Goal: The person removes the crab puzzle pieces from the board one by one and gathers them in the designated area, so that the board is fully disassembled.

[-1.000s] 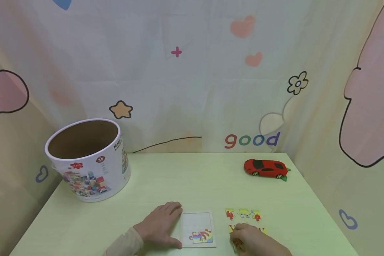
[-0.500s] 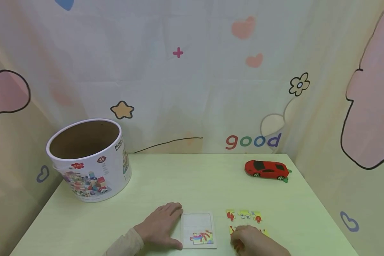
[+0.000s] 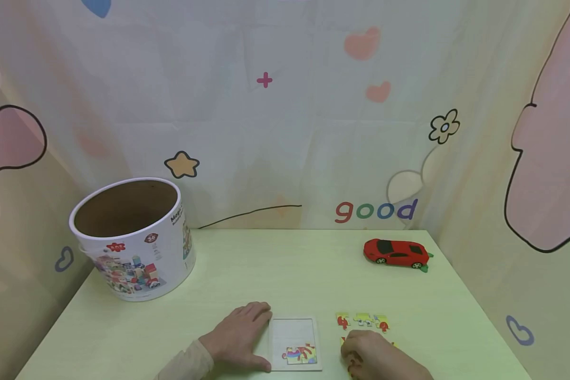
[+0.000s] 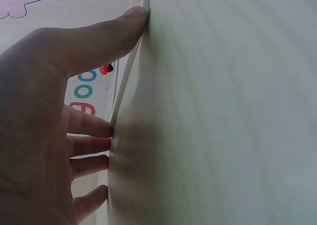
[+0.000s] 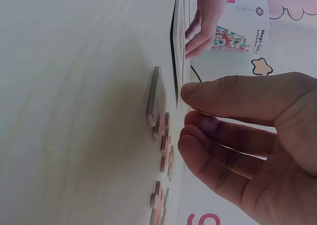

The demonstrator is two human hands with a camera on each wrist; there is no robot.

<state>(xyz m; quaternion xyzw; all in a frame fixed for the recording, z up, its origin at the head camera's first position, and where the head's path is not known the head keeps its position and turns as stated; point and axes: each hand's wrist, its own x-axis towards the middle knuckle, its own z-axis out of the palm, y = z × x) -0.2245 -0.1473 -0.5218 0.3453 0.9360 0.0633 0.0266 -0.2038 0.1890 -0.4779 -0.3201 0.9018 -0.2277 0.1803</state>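
A white puzzle tray (image 3: pixel 292 331) lies flat near the front of the table. Joined jigsaw pieces (image 3: pixel 302 354) with a rainbow and red pattern fill its lower right corner. My left hand (image 3: pixel 239 335) rests along the tray's left edge; in the left wrist view its thumb and fingertips touch that edge. My right hand (image 3: pixel 377 354) hovers over loose yellow and red jigsaw pieces to the tray's right, hiding most of the lower ones. In the right wrist view its fingers are loosely bent above a jigsaw piece (image 5: pixel 157 98), with nothing seen between thumb and fingers.
Another row of loose jigsaw pieces (image 3: pixel 363 319) lies just beyond my right hand. At the back left stands a large white round tub (image 3: pixel 171 264). A red toy car (image 3: pixel 399 252) sits at the back right, with something green behind it. A printed curtain (image 3: pixel 285 132) surrounds the table.
My right hand shifts slightly over the loose pieces and covers a little more of the lower row. My left hand stays at the tray's edge. The head view tilts marginally.
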